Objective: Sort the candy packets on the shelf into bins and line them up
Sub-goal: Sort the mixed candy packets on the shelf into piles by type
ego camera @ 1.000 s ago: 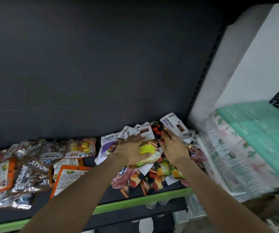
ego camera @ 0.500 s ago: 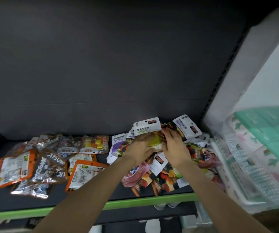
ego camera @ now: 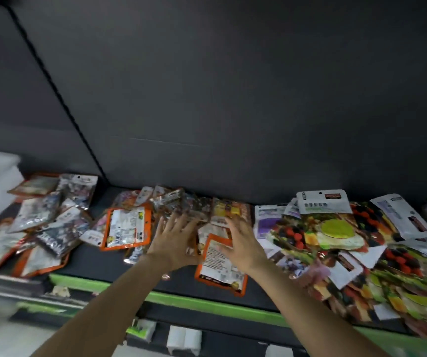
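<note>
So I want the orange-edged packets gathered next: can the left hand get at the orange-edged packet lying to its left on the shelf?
Probably yes. The left hand is open and holds nothing, and the orange-edged packet lies face-up just beside it with nothing on top or between them.

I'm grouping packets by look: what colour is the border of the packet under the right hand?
Orange border around a white label, seen in the head view.

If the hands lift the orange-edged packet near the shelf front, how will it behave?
The orange-edged flat foil packet looks thin, so probably light and floppy. Its glossy surface may slip between fingers. It overhangs nothing visibly, but it overlaps neighbouring packets, so pushing it would likely drag those along.
</note>
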